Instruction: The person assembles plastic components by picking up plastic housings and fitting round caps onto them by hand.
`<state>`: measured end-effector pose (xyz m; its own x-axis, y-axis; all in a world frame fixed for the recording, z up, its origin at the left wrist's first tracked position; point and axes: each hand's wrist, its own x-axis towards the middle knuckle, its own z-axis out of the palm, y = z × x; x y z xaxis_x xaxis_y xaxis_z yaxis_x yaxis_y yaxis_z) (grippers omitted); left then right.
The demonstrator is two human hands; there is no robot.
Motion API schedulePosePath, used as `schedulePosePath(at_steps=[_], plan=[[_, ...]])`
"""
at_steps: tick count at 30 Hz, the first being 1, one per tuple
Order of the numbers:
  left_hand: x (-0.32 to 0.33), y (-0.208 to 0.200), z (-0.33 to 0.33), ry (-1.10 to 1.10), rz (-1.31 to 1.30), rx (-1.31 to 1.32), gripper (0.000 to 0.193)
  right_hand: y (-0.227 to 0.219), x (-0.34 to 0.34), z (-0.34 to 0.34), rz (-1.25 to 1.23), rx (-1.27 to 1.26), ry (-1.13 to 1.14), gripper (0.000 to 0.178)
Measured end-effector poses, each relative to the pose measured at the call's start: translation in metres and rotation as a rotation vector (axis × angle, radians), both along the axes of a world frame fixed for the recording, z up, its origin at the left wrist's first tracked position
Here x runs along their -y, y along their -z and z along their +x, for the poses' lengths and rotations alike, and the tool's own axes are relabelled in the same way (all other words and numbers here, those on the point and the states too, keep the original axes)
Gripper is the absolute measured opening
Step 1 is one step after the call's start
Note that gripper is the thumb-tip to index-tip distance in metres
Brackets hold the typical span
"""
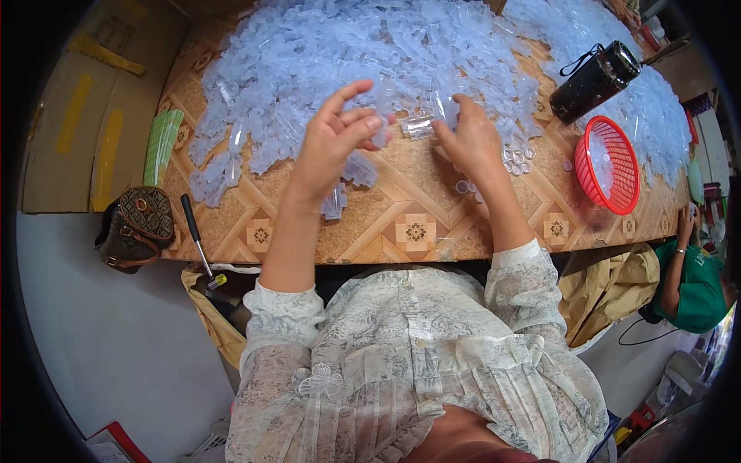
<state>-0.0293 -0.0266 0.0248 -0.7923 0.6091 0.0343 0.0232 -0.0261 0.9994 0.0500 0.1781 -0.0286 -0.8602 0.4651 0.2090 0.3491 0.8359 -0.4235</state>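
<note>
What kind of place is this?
Probably a small hand-assembly workshop. A huge heap of clear plastic pieces covers the patterned wooden-look table, a round red plastic basket holds more, and another person sits nearby.

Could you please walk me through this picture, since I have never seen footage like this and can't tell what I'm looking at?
There is no machine here: a camera worn on a person's head looks down at their own two bare hands, and its wide lens bends straight edges. The left hand and right hand work over a patterned table. Between their fingers is a small clear plastic piece, though which hand grips it is hard to tell. Behind lies a big heap of pale clear plastic parts. To the right are a red basket and a dark bottle; a screwdriver sits at the left edge.
</note>
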Motion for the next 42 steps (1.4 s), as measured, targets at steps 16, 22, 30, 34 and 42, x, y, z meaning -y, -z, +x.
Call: schedulePosePath(at_steps=[16, 22, 30, 34, 42], plan=[[-0.027, 0.035, 0.028, 0.124, 0.37, 0.476, 0.054, -0.022, 0.01, 0.029, -1.105, -0.281, -0.342, 0.05], [-0.03, 0.041, 0.029, 0.125, 0.366, 0.381, 0.054, -0.023, 0.019, 0.035, -0.859, -0.3, -0.386, 0.051], [-0.031, 0.043, 0.029, 0.105, 0.341, 0.282, 0.055, -0.023, 0.027, 0.036, -0.762, -0.364, -0.398, 0.051], [-0.031, 0.044, 0.028, 0.1, 0.336, 0.253, 0.056, -0.021, 0.031, 0.035, -0.667, -0.403, -0.404, 0.052], [-0.033, 0.041, 0.031, 0.071, 0.254, 0.152, 0.055, -0.013, 0.029, 0.03, -1.016, -0.377, -0.428, 0.052]])
